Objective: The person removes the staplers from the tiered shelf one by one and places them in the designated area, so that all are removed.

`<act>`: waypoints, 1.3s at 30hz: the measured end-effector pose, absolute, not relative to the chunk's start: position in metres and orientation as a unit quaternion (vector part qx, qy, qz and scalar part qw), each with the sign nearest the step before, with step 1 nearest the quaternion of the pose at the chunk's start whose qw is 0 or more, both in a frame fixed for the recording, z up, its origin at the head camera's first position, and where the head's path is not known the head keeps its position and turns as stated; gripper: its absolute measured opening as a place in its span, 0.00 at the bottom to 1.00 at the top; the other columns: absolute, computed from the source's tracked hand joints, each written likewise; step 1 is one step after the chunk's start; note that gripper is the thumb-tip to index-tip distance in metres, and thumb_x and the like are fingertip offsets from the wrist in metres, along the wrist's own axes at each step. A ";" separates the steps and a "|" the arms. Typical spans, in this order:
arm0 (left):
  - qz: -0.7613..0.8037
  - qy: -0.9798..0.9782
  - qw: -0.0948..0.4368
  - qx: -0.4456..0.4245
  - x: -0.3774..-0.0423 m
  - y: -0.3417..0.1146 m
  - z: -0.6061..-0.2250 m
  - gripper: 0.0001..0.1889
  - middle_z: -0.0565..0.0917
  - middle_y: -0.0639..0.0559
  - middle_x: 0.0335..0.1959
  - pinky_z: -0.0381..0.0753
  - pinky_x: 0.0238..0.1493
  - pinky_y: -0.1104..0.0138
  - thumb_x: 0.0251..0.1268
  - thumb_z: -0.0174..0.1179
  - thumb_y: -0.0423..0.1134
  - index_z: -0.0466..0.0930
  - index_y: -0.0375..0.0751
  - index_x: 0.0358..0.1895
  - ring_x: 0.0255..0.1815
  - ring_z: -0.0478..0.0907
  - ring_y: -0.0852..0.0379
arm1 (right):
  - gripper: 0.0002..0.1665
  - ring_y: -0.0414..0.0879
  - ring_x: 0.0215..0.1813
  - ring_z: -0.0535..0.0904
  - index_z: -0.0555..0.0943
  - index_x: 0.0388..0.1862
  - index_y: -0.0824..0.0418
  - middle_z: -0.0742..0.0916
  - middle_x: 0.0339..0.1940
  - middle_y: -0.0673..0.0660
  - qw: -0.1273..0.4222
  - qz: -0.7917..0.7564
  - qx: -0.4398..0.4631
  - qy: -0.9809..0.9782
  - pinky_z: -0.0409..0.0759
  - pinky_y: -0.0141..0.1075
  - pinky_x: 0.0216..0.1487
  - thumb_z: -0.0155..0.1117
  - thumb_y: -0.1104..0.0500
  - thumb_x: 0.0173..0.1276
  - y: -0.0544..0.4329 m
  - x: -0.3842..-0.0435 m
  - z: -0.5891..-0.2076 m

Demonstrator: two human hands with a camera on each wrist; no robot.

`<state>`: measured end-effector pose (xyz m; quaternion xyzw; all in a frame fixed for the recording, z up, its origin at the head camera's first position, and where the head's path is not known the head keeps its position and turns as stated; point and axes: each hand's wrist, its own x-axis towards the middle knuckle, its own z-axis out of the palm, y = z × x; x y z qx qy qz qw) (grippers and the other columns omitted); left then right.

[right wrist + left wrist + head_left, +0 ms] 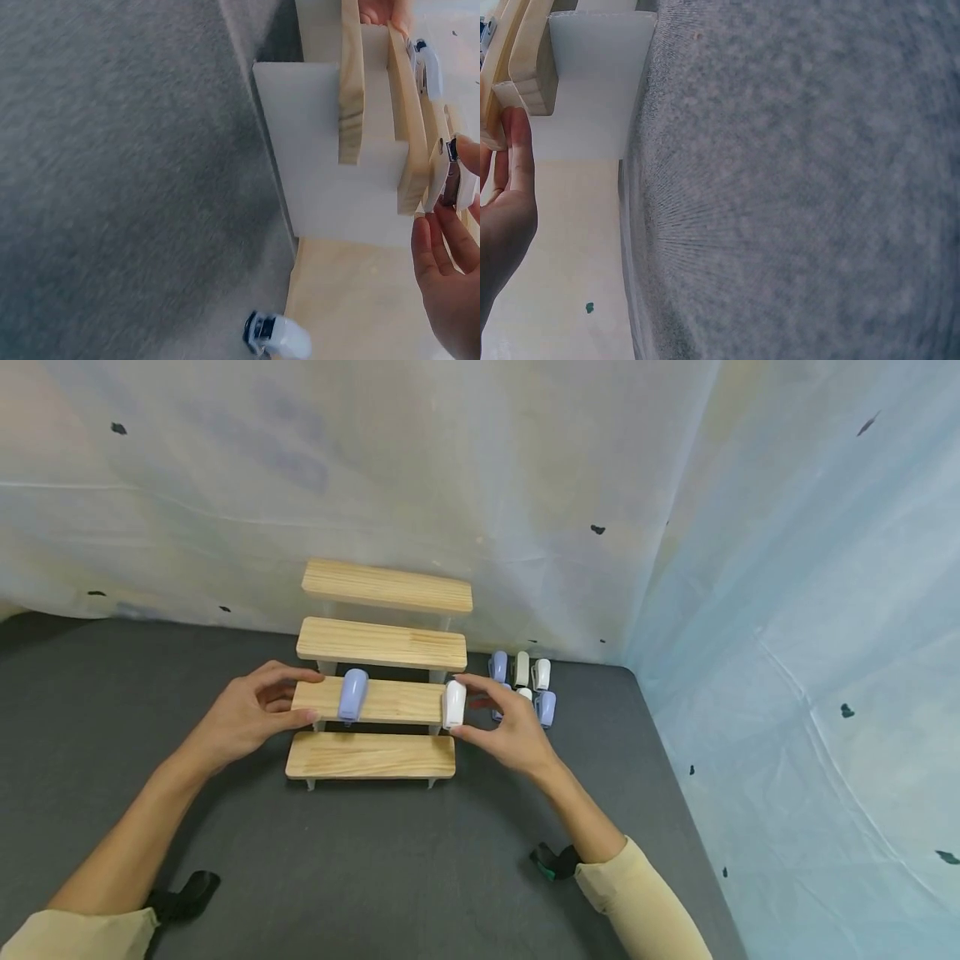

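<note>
A small white stapler stands at the right end of a wooden step of the tiered rack, pinched between the thumb and fingers of my right hand. In the right wrist view, its dark metal side faces the camera beside the board's end. My left hand holds the left end of the same step, thumb at the front edge and fingers at the back. The left wrist view has those fingers against the board's end. A light-blue stapler rests on this step, nearer my left hand.
Several more staplers in blue, white and beige stand on the grey table, right of the rack and partly behind my right hand. Two higher steps rise behind, and a lower one lies in front. Pale cloth hangs behind.
</note>
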<state>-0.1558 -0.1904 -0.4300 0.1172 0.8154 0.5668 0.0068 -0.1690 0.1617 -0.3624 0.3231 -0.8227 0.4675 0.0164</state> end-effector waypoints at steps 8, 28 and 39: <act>0.570 0.812 0.007 0.122 -0.155 -0.191 -0.430 0.26 0.73 0.49 0.54 0.80 0.45 0.76 0.63 0.69 0.36 0.75 0.38 0.64 0.49 0.78 0.65 | 0.36 0.54 0.55 0.79 0.75 0.64 0.71 0.83 0.55 0.65 0.015 0.466 0.306 -0.830 0.81 0.51 0.56 0.76 0.73 0.55 0.174 -0.166 -0.364; 0.566 0.813 0.000 0.136 -0.156 -0.191 -0.432 0.27 0.72 0.46 0.54 0.80 0.46 0.77 0.64 0.69 0.37 0.75 0.36 0.65 0.50 0.77 0.67 | 0.37 0.57 0.55 0.79 0.74 0.64 0.73 0.82 0.56 0.66 0.012 0.467 0.281 -0.838 0.82 0.49 0.55 0.76 0.75 0.54 0.206 -0.166 -0.375; 0.568 0.813 0.006 0.132 -0.156 -0.192 -0.431 0.26 0.71 0.47 0.53 0.81 0.44 0.75 0.64 0.70 0.37 0.75 0.37 0.64 0.50 0.78 0.67 | 0.38 0.61 0.58 0.77 0.73 0.65 0.75 0.81 0.60 0.68 0.004 0.486 0.257 -0.835 0.78 0.61 0.55 0.75 0.76 0.54 0.224 -0.166 -0.390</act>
